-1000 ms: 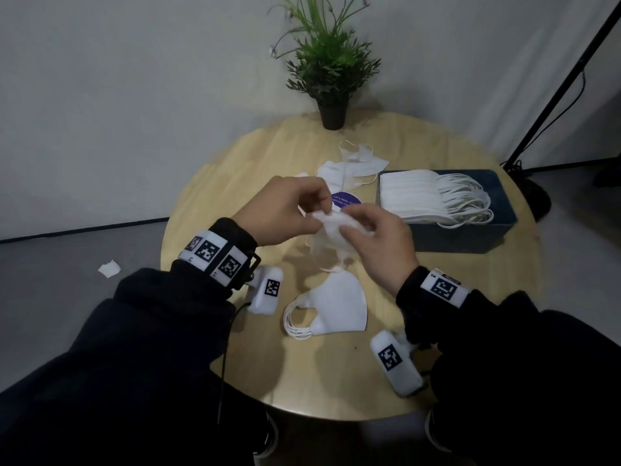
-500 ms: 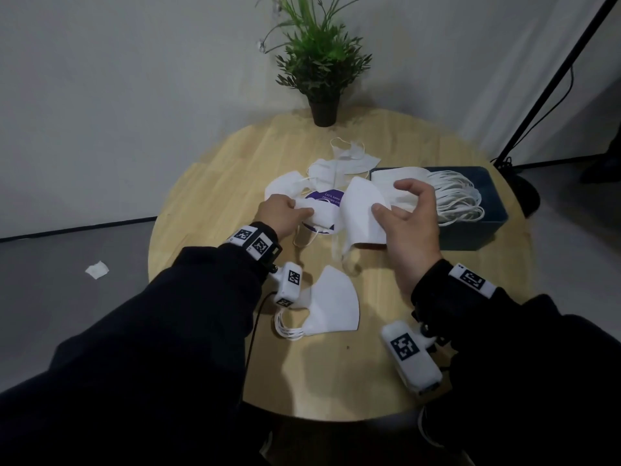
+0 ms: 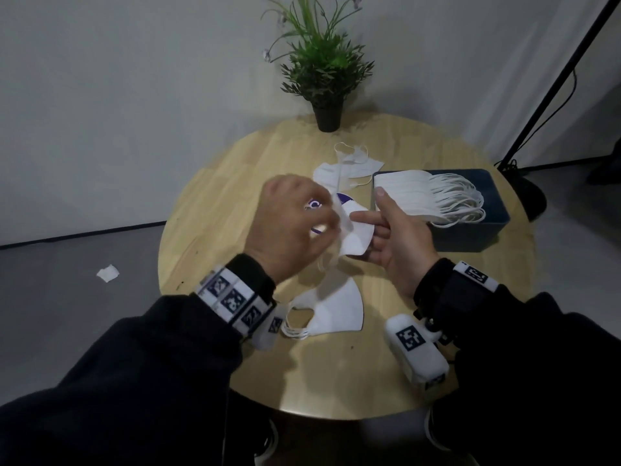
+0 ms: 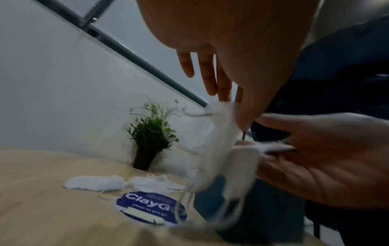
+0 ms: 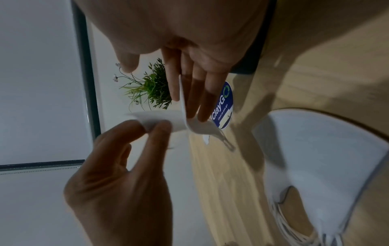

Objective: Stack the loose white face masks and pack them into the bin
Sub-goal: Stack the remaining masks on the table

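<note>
Over the middle of the round table, my right hand [image 3: 373, 222] holds a folded white mask [image 3: 356, 235], its edge clamped between the index finger [image 5: 171, 86] and the other fingers. My left hand [image 3: 322, 227], blurred, pinches a second white mask [image 5: 156, 124] between thumb and fingertips and brings it against the first. A small stack of masks [image 3: 336, 312] lies on the table below my hands. The dark blue bin [image 3: 470, 235] at the right holds a row of packed masks [image 3: 413, 193]. A few loose masks [image 3: 346, 168] lie behind my hands.
A round purple sticker [image 4: 151, 208] lies on the wooden table [image 3: 215, 210] under my hands. A potted plant [image 3: 324, 82] stands at the far edge. A black stand pole [image 3: 551, 82] rises at the right. A scrap of paper [image 3: 107, 273] lies on the floor.
My left hand reached back to the loose masks by the sticker, took one, and has now come forward to the mask that my right hand kept holding.
</note>
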The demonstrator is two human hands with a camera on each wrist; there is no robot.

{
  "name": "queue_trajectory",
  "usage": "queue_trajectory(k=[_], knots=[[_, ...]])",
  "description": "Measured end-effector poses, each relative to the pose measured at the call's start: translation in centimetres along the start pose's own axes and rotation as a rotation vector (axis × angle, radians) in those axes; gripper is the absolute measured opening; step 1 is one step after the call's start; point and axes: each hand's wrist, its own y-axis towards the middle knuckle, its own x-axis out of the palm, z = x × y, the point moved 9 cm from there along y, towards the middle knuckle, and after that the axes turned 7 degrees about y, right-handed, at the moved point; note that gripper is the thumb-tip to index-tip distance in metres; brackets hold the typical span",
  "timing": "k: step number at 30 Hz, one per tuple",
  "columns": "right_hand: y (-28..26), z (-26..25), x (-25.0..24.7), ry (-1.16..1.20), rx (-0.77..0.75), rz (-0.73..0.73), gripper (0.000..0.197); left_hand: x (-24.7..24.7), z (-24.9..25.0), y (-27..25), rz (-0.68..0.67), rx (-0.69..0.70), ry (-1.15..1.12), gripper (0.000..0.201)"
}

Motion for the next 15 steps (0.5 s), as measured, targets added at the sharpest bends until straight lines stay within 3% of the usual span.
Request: queue_trajectory(k=[3, 6, 9, 12, 15], knots=[[-0.3, 0.1, 0.8, -0.072, -0.026, -0.058, 0.031, 1.4, 2.4, -1.8, -0.100, 0.124, 0.000, 0.007], [-0.5, 0.7, 1.1, -0.116, -0.005, -0.089, 0.031, 1.7, 2.9, -2.9, -0.110, 0.179, 0.016, 0.005], [-0.5, 1.3, 1.4, -0.104, 0.044, -0.121, 0.033, 1.1, 2.7, -3.3, -0.073, 0.193, 0.062, 0.007], [-0.2, 1.4, 1.2, -0.100, 0.022, -0.082, 0.015, 0.5, 2.2, -3.3, -0.042, 0.176, 0.094, 0.010], [0.1, 0.9, 0.7, -0.094, -0.028, -0.025, 0.008, 0.9, 1.0, -3.4, -0.129, 0.134, 0.076, 0.018]])
